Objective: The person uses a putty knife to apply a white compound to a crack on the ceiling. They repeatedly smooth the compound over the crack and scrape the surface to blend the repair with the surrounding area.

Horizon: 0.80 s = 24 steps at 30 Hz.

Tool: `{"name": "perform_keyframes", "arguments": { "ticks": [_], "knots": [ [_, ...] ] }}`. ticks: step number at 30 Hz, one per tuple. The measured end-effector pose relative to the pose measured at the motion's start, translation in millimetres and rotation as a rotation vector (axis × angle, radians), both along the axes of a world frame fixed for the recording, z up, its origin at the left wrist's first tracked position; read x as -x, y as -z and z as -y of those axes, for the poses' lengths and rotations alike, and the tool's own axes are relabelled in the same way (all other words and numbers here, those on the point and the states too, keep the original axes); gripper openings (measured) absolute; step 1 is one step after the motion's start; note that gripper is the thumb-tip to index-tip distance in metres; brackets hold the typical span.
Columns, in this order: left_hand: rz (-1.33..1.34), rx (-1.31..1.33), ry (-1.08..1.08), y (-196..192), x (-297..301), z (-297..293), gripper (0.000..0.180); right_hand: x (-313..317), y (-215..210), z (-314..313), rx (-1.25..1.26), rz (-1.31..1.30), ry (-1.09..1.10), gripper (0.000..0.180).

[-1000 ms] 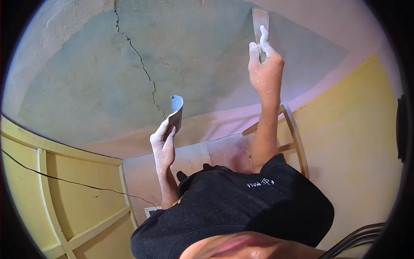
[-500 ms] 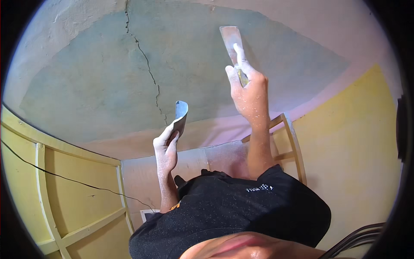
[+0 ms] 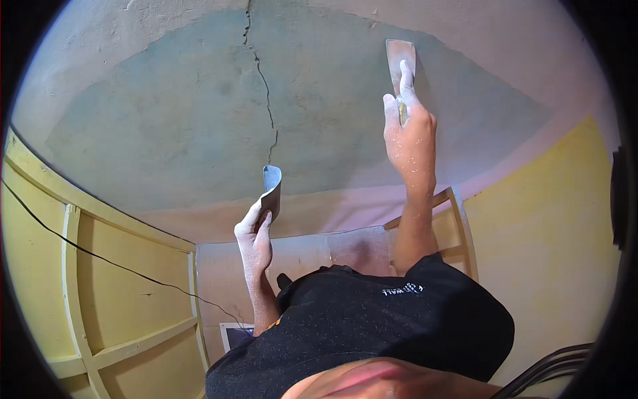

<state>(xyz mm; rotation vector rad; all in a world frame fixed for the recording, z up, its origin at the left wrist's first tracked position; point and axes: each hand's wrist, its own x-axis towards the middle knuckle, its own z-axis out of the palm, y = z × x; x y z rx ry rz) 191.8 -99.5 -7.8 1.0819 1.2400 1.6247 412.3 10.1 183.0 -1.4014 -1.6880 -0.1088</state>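
Note:
My right hand (image 3: pixel 413 136) is raised high and grips a putty knife (image 3: pixel 401 56). Its pale, dusty blade lies against or close to the ceiling's blue-green patch (image 3: pixel 332 100); contact is hard to judge. The index finger stretches along the blade, and part of the handle shows between the fingers. Lower and to the left, my left hand (image 3: pixel 256 243) pinches a thin bent sheet (image 3: pixel 270 193), dark grey outside and light blue inside. The sheet's upper edge overlaps the lower end of a dark jagged crack (image 3: pixel 268 100). White powder coats both hands.
Yellow panelling with pale battens (image 3: pixel 80 286) stands at the left, crossed by a thin black cable (image 3: pixel 133 271). A wooden frame (image 3: pixel 462 233) leans near the yellow wall (image 3: pixel 538 246) behind my right arm. Dark cables (image 3: pixel 551 366) curve at lower right.
The view has shifted, so the crack and walls sit farther right. My right hand with the putty knife has kept roughly its place over the patch. The bent sheet has moved left relative to the crack.

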Motion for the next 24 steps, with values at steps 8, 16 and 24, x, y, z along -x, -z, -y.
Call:
{"name": "perform_keyframes", "arguments": {
  "ticks": [8, 16, 24],
  "knots": [
    [-0.041, -0.019, 0.041, 3, 8, -5, 0.033, 7, -2, -9, -0.028, -0.003, 0.087, 0.051],
    [-0.058, -0.04, 0.035, 3, 19, -7, 0.033, 9, -11, -6, 0.028, -0.095, 0.077, 0.046],
    [-0.069, -0.025, 0.058, -2, 11, -11, 0.032, 5, -11, -15, -0.032, -0.105, 0.074, 0.046]
  ]
}}
